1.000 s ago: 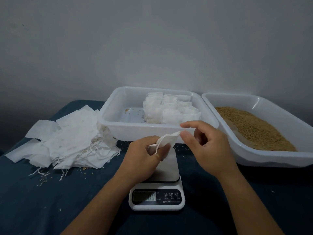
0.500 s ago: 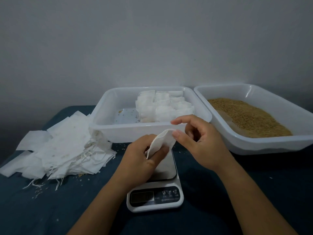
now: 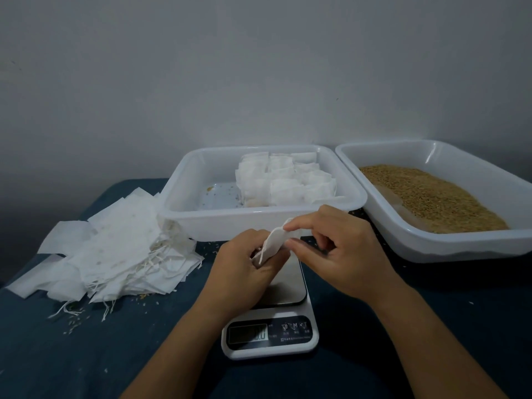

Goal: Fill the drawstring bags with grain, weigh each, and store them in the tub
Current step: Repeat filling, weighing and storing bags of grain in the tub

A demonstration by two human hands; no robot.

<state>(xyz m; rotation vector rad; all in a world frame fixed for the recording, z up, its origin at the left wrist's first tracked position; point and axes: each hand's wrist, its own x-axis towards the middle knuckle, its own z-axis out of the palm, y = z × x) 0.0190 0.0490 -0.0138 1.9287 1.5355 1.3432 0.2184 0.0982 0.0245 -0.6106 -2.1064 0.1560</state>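
Since the earlier frame the right hand (image 3: pixel 342 249) has closed in on the bag (image 3: pixel 273 244); thumb and forefinger now pinch its top edge instead of just touching it, and both hands sit a bit closer together. Bag: small, white, flat, looks unfilled, tilted with its mouth up-right, held above the scale (image 3: pixel 273 326) platform, not touching it. Left hand (image 3: pixel 244 266) grips the lower end, fingers curled round it. Scale display reads zero as far as I can tell, digits blurry. Behind the hands: white tub (image 3: pixel 184 214) with filled bags (image 3: pixel 285 180) packed in rows in its right half, a few loose grains on the bare floor at left. Right of it, touching rim to rim, a second tub (image 3: pixel 431 249) holding grain (image 3: pixel 431 194). Left on the bench (image 3: pixel 72 355): pile of empty bags (image 3: pixel 115 249) with drawstrings trailing, stray grains just beside it. Tubs, pile and scale unchanged apart from the camera shifting.
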